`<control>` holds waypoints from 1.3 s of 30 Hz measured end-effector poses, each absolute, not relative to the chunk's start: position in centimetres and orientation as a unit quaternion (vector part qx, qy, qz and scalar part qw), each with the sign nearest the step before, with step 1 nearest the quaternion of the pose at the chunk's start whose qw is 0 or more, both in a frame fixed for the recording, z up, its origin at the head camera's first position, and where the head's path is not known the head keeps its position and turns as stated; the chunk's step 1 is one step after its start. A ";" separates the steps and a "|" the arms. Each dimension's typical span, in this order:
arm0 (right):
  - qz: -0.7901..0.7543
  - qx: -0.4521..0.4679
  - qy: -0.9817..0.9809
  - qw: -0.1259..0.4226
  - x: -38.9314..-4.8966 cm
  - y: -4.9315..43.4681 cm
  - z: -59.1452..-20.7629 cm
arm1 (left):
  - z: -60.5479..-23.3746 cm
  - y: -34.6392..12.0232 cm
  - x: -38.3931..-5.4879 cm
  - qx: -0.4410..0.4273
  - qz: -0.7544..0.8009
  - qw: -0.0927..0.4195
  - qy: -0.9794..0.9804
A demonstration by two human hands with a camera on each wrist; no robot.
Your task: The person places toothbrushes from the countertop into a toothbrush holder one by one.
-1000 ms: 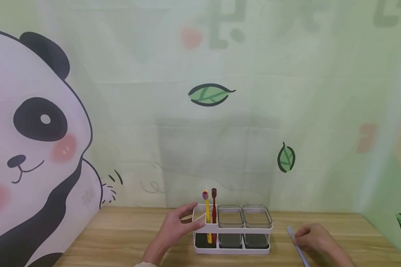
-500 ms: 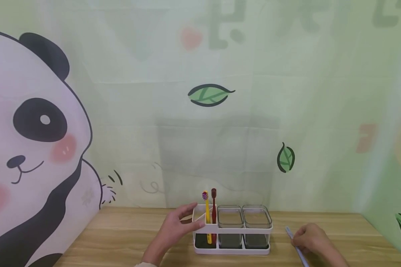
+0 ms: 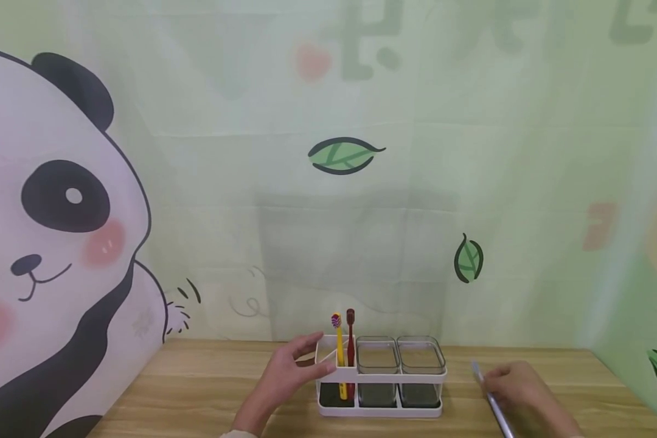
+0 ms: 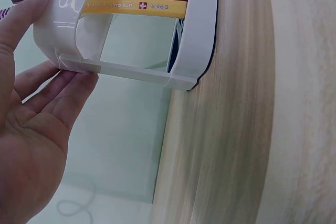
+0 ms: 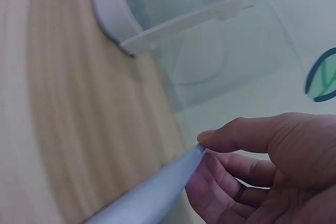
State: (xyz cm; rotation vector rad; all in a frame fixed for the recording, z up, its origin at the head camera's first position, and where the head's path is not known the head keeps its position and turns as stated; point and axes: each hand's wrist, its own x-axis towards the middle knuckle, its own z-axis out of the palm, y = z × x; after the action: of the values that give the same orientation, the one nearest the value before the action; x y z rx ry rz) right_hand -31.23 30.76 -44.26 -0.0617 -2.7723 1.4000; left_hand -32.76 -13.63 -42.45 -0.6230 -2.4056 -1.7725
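Observation:
A white toothbrush holder [image 3: 383, 412] stands on the table. A yellow toothbrush [image 3: 340, 350] and a dark red toothbrush [image 3: 351, 347] stand upright in its left compartment. My left hand [image 3: 285, 374] grips the holder's left end, thumb on the front of the upper rim. In the left wrist view, the fingers of that left hand [image 4: 39, 135] touch the holder's side wall [image 4: 65, 19]. To the right of the holder, my right hand [image 3: 514, 386] pinches a light blue toothbrush [image 3: 498, 413] between thumb and fingers. Its handle [image 5: 152, 195] looms blurred in the right wrist view.
Two clear cups [image 3: 378, 356] sit side by side in the holder's middle and right places. The wooden table [image 3: 575, 371] ends at a green cloth backdrop [image 3: 208, 182] with a printed panda and leaves.
My right hand slid slightly left, then moved a little up and right with the light blue toothbrush, whose angle has changed. My left hand and the holder have stayed put.

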 end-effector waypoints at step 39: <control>0.517 0.045 -0.851 0.075 -28.7 29.3 -35.8 | -42.3 -13.5 -32.6 -0.191 -0.576 0.037 -0.794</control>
State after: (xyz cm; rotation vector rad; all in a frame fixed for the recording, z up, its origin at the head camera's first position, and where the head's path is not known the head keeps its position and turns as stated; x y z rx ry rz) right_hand -28.74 29.32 -35.85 0.1362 -2.5539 1.5509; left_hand -32.56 -13.46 -42.35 -0.5859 -2.4376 -1.7663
